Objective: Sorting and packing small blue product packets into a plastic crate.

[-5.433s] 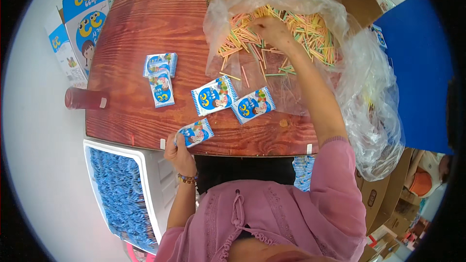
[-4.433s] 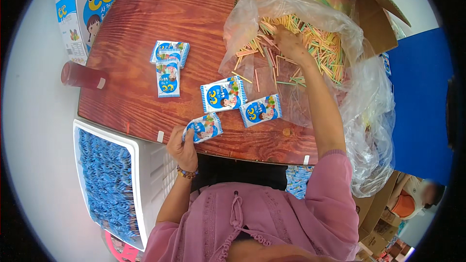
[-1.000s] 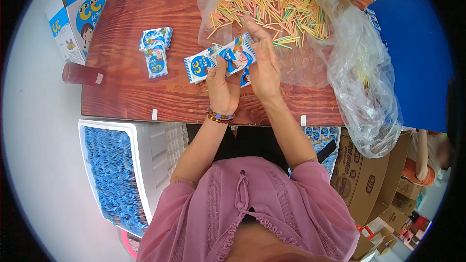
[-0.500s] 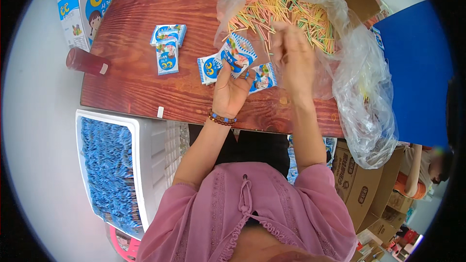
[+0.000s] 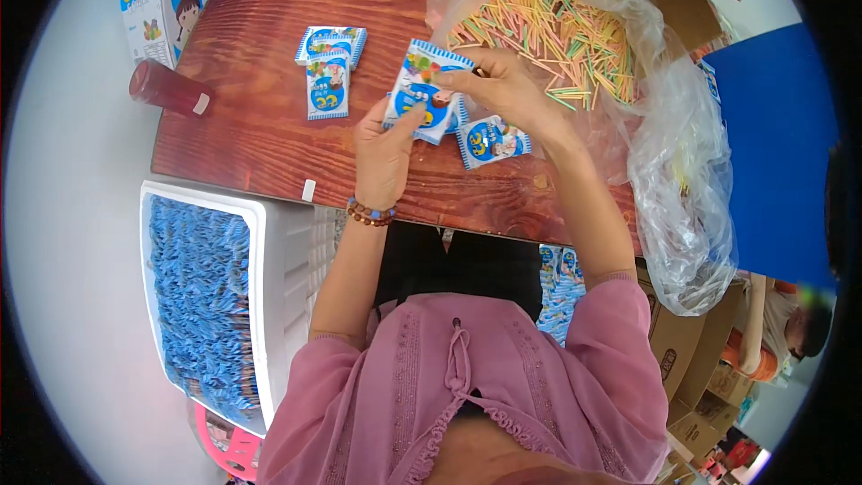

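A small blue-and-white candy packet (image 5: 420, 83) is upright between my hands above the red-brown wooden table (image 5: 260, 153). My left hand (image 5: 384, 154) grips its lower part, thumb across the front. The fingers of my right hand (image 5: 514, 94) close on its upper right edge; whether they hold a candy stick too is hidden. Partly behind the packet lies another, and to the right a further packet (image 5: 491, 142) rests flat. Pastel candy sticks (image 5: 557, 40) are heaped in an open clear plastic bag (image 5: 687, 198) beyond my right hand. Several packets (image 5: 329, 85) lie stacked to the left.
A white foam box (image 5: 259, 305) full of blue packets stands below the table's left edge. On that edge lies a reddish bottle (image 5: 166, 88). Printed cartons (image 5: 142, 9) are at the far left. A blue panel (image 5: 772, 153), brown cardboard boxes (image 5: 687, 341) and another person (image 5: 763, 332) are at the right.
My right hand has come from the candy sticks to the packet's upper edge. My left hand has shifted left, turning the packet more upright. The view has shifted slightly.
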A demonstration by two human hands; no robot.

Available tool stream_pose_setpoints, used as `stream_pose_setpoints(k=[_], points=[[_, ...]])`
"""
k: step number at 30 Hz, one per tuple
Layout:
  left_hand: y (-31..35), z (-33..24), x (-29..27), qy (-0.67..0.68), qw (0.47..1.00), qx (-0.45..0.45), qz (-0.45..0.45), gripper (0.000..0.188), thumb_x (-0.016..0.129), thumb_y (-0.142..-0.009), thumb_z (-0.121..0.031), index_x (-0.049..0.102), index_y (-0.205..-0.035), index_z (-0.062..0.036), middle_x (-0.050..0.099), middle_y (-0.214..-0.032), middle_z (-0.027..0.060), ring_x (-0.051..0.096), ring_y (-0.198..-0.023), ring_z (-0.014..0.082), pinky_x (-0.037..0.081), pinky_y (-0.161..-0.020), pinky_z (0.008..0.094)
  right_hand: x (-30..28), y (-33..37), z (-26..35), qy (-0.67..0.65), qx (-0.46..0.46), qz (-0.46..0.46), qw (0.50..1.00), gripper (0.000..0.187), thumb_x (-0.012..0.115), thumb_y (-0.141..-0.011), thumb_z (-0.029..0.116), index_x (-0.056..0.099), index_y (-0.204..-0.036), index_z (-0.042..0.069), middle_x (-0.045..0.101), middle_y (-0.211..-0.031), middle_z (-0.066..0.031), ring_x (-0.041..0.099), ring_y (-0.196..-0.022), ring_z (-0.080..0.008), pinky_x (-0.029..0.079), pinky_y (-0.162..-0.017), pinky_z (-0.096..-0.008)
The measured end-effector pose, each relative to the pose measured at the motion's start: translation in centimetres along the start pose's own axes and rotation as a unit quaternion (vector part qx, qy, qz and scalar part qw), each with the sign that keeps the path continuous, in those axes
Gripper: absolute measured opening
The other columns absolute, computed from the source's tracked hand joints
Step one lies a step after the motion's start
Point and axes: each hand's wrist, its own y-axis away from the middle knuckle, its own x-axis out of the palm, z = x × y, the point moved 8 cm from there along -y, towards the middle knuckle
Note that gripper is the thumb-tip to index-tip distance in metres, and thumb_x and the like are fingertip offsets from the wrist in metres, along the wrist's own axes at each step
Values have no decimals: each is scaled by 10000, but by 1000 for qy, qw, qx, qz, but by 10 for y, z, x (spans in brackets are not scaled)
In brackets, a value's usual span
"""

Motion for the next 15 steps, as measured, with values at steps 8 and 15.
stream_pose_setpoints(k=[8, 15], points=[[13, -40, -91, -152, 968, 116, -164, 281, 645, -877, -23, 602, -1149, 36, 648, -1067, 58, 606, -927, 84, 477, -788, 218, 62, -75, -10, 232, -66, 3, 971, 298, 672, -826, 286, 632, -743, 3, 585, -630, -73, 538, -584, -143, 422, -555, -332], [14, -88, -101, -655, 702, 210, -187, 535, 653, -861, -130, 444, -1337, -3, 517, -1289, 172, 486, -1193, 301, 374, -997, 393, 85, -137, -38, 376, -19, -70, 924, 340, 611, -826, 365, 696, -898, 44, 676, -818, -163, 650, -815, -345, 481, -709, -440]])
